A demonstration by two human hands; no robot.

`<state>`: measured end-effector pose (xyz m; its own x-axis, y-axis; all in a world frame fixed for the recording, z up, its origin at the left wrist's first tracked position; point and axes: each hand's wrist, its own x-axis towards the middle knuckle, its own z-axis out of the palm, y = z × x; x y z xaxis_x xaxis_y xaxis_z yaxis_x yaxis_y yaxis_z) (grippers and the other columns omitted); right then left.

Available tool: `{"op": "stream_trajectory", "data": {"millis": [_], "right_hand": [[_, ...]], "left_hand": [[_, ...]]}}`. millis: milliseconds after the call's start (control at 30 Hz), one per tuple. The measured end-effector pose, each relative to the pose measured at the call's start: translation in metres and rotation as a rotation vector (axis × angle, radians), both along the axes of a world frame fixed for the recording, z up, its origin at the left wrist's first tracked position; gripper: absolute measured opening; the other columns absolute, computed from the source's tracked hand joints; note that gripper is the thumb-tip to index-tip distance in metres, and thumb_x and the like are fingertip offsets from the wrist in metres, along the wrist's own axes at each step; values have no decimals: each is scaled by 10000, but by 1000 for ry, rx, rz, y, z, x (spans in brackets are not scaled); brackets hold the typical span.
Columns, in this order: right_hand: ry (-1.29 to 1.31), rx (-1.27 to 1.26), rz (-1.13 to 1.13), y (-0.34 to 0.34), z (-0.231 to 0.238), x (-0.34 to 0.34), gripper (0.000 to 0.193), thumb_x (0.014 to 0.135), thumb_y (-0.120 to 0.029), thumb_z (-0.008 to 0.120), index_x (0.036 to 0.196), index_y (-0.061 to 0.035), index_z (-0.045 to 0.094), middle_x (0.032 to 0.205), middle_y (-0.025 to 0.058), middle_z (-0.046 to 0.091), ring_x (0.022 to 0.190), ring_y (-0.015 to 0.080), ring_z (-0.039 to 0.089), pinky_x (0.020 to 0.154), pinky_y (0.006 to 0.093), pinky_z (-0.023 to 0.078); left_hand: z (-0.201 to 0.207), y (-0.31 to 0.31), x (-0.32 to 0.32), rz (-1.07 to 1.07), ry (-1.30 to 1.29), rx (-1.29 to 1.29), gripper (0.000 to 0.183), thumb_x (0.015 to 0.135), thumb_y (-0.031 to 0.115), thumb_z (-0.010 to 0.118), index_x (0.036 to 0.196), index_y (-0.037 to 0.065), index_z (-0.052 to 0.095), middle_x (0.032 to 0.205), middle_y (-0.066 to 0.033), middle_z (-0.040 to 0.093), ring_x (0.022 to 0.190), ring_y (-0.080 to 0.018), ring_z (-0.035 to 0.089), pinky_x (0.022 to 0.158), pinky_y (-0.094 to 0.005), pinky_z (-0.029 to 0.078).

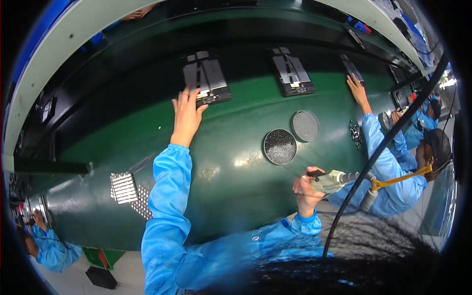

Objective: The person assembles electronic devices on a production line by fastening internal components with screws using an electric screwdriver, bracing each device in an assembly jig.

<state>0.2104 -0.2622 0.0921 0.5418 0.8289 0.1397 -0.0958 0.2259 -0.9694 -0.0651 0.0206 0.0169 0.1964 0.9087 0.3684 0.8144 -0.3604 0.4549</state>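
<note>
The left hand (187, 115), fingers spread, is laid on a dark panel (205, 77) at 12 o'clock, while an electric screwdriver (330, 181) is gripped in the closed right hand (306, 192).

Three dark devices (206, 77), two round dishes (280, 146).

Bright blue smock sleeves (164, 206) — shiny, creased, elastic-gathered cuffs — bare hands.

Two dishes (280, 146) (305, 126) lie side by side on the workbench (231, 162), before the row of devices (205, 77) (292, 72); perforated sheets (124, 187) far left.
</note>
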Motion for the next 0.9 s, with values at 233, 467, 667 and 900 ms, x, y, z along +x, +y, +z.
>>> {"op": "stream_trajectory", "data": {"millis": [233, 467, 667, 900], "right_hand": [[18, -1, -57, 11, -7, -1, 333, 874, -30, 677, 1144, -17, 483, 699, 66, 527, 466, 151, 476, 460, 292, 421], [22, 84, 43, -4, -10, 6, 381, 875, -91, 720, 1172, -7, 496, 638, 40, 520, 472, 150, 506, 420, 279, 428], [-71, 5, 5, -16, -8, 10, 377, 890, -145, 728, 1158, -8, 503, 629, 53, 524, 472, 141, 509, 437, 278, 438], [55, -68, -81, 15, 12, 13, 403, 885, -106, 682, 1221, -15, 479, 680, 11, 491, 483, 108, 429, 477, 273, 404]], "left_hand": [[52, 9, 147, -429, -326, 15, 634, 762, 248, 800, 1306, 53, 540, 1353, -217, 491, 1263, -373, 479, 1059, -460, 417], [3, 15, 275, -193, -133, -87, 707, 783, 461, 763, 1367, 151, 512, 1466, -264, 388, 1389, -453, 312, 1151, -610, 190], [-10, 24, 267, -278, -878, -187, 663, 805, 242, 785, 1370, 80, 478, 1448, -260, 406, 1315, -438, 414, 1132, -473, 320], [33, 31, 217, -204, -1577, -813, 672, 893, 71, 680, 1443, -83, 326, 1201, -190, 624, 1013, -227, 653, 767, -333, 584]]}}
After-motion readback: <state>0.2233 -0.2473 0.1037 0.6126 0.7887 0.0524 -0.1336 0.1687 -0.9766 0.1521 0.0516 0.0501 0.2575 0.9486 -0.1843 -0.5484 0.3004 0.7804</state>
